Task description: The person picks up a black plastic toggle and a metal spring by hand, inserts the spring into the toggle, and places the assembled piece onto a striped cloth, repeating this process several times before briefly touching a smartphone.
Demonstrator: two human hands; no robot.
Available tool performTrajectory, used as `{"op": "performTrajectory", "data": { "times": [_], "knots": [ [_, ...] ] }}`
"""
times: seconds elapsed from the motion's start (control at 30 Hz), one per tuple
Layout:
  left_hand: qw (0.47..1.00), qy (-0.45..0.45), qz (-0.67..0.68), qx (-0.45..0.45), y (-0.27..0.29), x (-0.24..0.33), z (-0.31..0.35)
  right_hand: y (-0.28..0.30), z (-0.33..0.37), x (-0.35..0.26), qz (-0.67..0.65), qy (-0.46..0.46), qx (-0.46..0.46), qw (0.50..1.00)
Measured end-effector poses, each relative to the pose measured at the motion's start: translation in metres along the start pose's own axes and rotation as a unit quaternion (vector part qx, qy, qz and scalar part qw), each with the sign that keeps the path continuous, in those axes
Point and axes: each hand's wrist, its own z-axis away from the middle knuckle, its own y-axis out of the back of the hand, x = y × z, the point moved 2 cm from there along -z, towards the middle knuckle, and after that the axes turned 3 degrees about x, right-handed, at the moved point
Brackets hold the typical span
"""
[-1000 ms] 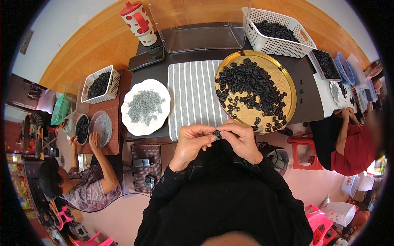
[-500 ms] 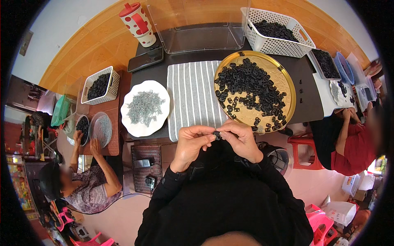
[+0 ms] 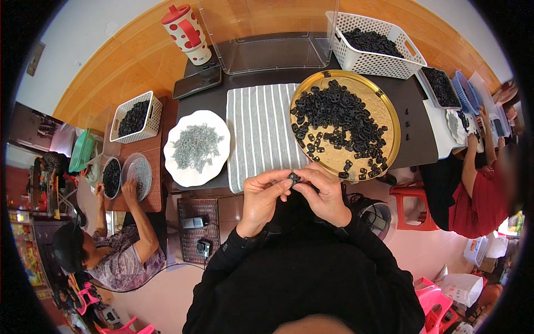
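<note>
Head view: The small black part (image 3: pixel 293 177) is held just off the near-left edge of the gold tray (image 3: pixel 385 116), on the person's side. It is probably light and stiff, likely moulded plastic; breakage under finger pressure seems unlikely. Its small, smooth-looking body may slip or twist, so the best hold is a fingertip pinch on opposite outer edges, leaving the face free.

Grip state: the left hand (image 3: pixel 262 197), left of the part, is closed in a thumb-and-finger pinch on it. The right hand (image 3: pixel 324 195), below the tray's near edge, also closes its fingertips on the part; exact contact points are partly hidden.

Appearance: matt black, compact, with rounded edges; finer detail is too small to tell. Similar black pieces (image 3: pixel 339 111) lie heaped on the tray, several showing paired holes.
</note>
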Motion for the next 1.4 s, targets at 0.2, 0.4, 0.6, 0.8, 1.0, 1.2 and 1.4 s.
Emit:
{"op": "performTrajectory", "data": {
  "times": [0.2, 0.4, 0.6, 0.8, 1.0, 1.2, 1.4],
  "knots": [
    [0.999, -0.035, -0.017, -0.009, -0.002, -0.004, 0.003, -0.001, 0.003, -0.005, 0.040, 0.037, 0.020, 0.998],
    [0.996, -0.075, -0.051, -0.009, -0.008, -0.004, 0.004, -0.002, 0.004, -0.009, 0.040, 0.034, 0.038, 0.998],
    [0.993, -0.089, -0.080, 0.000, -0.012, -0.003, 0.006, -0.003, 0.007, -0.009, 0.045, 0.041, 0.045, 0.997],
    [0.986, -0.128, -0.108, 0.003, -0.018, -0.003, 0.012, -0.006, 0.010, -0.013, 0.048, 0.061, 0.073, 0.994],
    [0.977, -0.164, -0.137, 0.004, -0.022, -0.004, 0.014, -0.004, 0.005, -0.016, 0.074, 0.109, 0.087, 0.987],
    [0.986, -0.138, -0.095, -0.012, -0.027, -0.002, 0.011, -0.003, 0.004, -0.020, 0.076, 0.079, 0.104, 0.989],
    [0.988, -0.059, -0.141, -0.033, -0.012, 0.008, 0.008, 0.061, -0.009, -0.013, -0.050, -0.229, -0.087, 0.968]
  ]
}}
